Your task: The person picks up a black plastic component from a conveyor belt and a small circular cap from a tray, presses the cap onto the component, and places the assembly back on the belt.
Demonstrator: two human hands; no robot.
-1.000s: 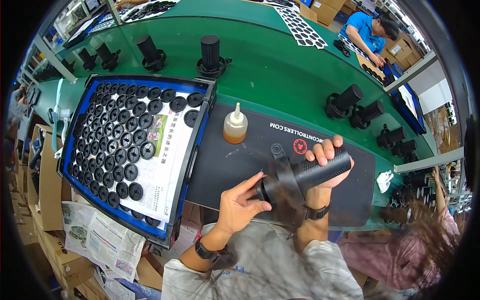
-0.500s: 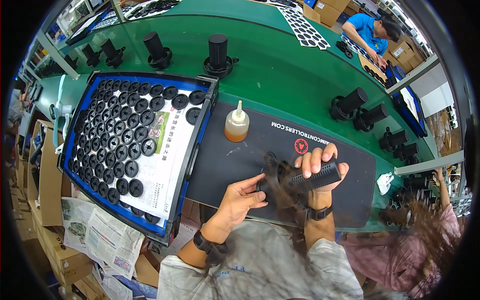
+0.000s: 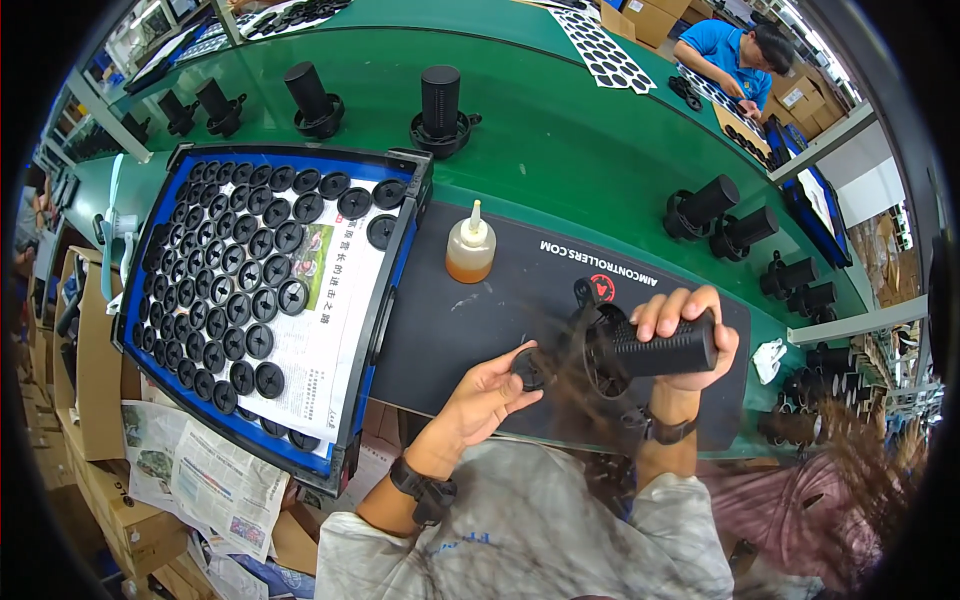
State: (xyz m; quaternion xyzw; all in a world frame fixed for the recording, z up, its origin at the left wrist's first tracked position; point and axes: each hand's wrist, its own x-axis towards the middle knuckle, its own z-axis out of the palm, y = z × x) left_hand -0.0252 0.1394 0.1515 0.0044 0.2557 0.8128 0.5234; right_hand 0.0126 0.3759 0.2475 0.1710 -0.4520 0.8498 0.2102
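My right hand [image 3: 685,335] is wrapped round a black ribbed cylinder with a wide flanged end [image 3: 662,350], held tilted above the dark mat with the flange toward my left. Between the thumb and fingers of my left hand [image 3: 483,397] is a round black plastic disc [image 3: 529,369], a short gap away from the flange. Loose hair blurs part of the flange. On the mat beyond my hands stands a squeeze bottle [image 3: 471,246] with amber liquid and a pointed tip.
At the left, a blue tray [image 3: 425,190] holds rows of black discs on newspaper. Similar flanged cylinders [image 3: 440,105] stand along the green bench [image 3: 540,150], others at the right. A white crumpled bag [image 3: 769,361] lies near the right edge. A co-worker in blue [image 3: 735,60] works across the bench.
My right hand has moved right with the flanged cylinder, away from my left hand. The disc in my left hand now shows apart from the flange.
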